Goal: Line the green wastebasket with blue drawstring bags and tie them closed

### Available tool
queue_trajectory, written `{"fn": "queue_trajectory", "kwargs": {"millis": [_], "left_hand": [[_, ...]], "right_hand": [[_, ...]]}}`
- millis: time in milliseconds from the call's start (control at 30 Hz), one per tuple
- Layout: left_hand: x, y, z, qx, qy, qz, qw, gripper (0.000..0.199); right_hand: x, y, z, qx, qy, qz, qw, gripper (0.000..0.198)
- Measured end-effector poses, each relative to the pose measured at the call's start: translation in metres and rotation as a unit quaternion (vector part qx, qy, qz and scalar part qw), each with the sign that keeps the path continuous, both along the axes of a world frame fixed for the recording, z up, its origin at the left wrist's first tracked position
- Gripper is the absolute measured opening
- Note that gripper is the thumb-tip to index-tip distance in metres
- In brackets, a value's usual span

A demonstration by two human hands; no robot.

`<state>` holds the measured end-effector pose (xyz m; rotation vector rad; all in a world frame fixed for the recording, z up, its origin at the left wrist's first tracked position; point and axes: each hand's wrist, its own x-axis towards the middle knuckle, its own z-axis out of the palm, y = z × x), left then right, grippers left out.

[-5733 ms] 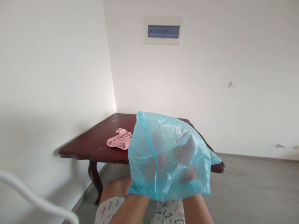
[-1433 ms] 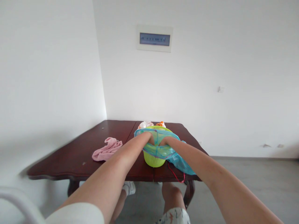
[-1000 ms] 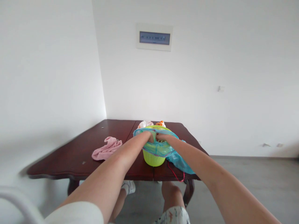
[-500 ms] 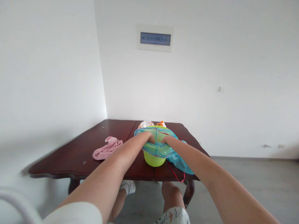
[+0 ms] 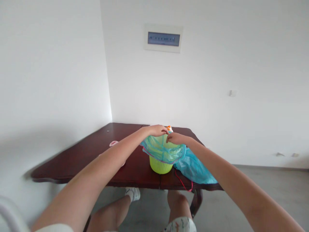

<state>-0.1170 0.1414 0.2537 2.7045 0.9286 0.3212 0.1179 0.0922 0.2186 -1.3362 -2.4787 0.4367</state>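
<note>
A lime-green plastic basket stands upright near the front of the table. A thin, see-through blue garbage bag lines it, its mouth folded outward over the near rim. My left hand reaches over the far side of the rim, its fingers closed at the bag's far edge. Close beside it, my right hand pinches the same edge from the right, some fingers hanging down over the opening. More blue plastic lies bunched on the table right of the basket.
Dark wooden table against the white walls. Pink cloth lies left, mostly behind my left arm. An orange-and-white item sits behind the basket. A red drawstring hangs at the front edge. My legs are below the table.
Both hands have come up out of the bag-lined basket to its far rim, close together. The bag's near edge now hangs lower, and the blue plastic on the right is more spread out.
</note>
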Motion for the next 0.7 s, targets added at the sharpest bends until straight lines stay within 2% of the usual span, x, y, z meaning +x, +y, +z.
{"fn": "queue_trajectory", "kwargs": {"millis": [133, 233, 333, 467, 700], "left_hand": [[-0.023, -0.006, -0.017, 0.068, -0.013, 0.051, 0.996, 0.046], [-0.026, -0.005, -0.034, 0.092, -0.032, 0.089, 0.991, 0.053], [-0.021, 0.004, -0.047, 0.094, -0.047, 0.126, 0.986, 0.055], [-0.016, 0.021, -0.054, 0.079, -0.057, 0.157, 0.983, 0.051], [-0.015, 0.025, -0.056, 0.049, -0.039, 0.164, 0.985, 0.047]], "right_hand": [[0.019, -0.012, -0.014, 0.087, 0.057, -0.092, 0.99, 0.044], [0.022, -0.017, -0.03, 0.123, 0.098, -0.153, 0.976, 0.045], [0.021, -0.01, -0.045, 0.133, 0.136, -0.217, 0.958, 0.041], [0.02, 0.006, -0.056, 0.134, 0.177, -0.273, 0.936, 0.039], [0.021, 0.017, -0.065, 0.115, 0.216, -0.282, 0.928, 0.035]]}}
